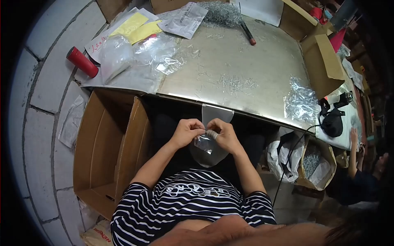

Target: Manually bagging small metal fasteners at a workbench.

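Observation:
My left hand (pixel 188 133) and my right hand (pixel 223 136) meet just in front of the table's near edge. Both pinch the upper edge of a small clear plastic bag (pixel 204 144), thumbs and forefingers close together. A pale wrap covers a finger of the right hand. Whatever lies inside the bag is too small to make out. Under the hands, a translucent, round-ended sheet or scoop (pixel 217 113) runs from the table edge down to my lap.
Small metal pins (pixel 238 84) lie scattered on the metal-topped table (pixel 271 53), with a larger pile (pixel 221 14) at the back. Filled clear bags (pixel 301 100) sit at right. An open cardboard box (pixel 102 143) stands left. Another person's arm (pixel 353 151) shows far right.

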### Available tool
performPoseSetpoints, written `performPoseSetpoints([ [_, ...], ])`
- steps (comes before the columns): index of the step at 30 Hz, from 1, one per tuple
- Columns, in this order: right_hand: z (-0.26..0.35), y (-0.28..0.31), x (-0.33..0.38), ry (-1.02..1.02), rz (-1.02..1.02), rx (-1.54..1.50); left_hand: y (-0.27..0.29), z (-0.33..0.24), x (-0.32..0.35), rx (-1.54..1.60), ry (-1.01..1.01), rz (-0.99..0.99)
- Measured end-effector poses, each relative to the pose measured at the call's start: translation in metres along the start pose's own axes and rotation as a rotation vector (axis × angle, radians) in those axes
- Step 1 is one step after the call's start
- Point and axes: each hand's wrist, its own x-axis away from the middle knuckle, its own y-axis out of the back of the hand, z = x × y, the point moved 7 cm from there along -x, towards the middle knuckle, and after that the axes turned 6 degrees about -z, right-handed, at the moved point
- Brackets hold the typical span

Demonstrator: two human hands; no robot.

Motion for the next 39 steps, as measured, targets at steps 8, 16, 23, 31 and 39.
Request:
performPoseSetpoints([
  [8,-0.086,-0.019,0.049,-0.311,0.087,-0.318,-0.014,0.065,0.015,-0.038,0.173,0.118],
  [16,-0.136,0.0,0.049,-0.211,0.194,0.314,-0.003,0.102,0.001,-0.6,0.057,0.178],
  [23,-0.019,0.155,-0.034,0.069,-0.657,0.48,0.003,0.075,-0.022,-0.021,0.024,-0.107],
  [31,0.001,0.037,-0.165,0.443,-0.047,0.848,-0.028,0.123,-0.018,0.649,0.308,-0.018],
  [39,0.017,0.01,-0.054,0.259,-0.238,0.741,0.0,0.183,-0.008,0.873,0.491,0.302],
])
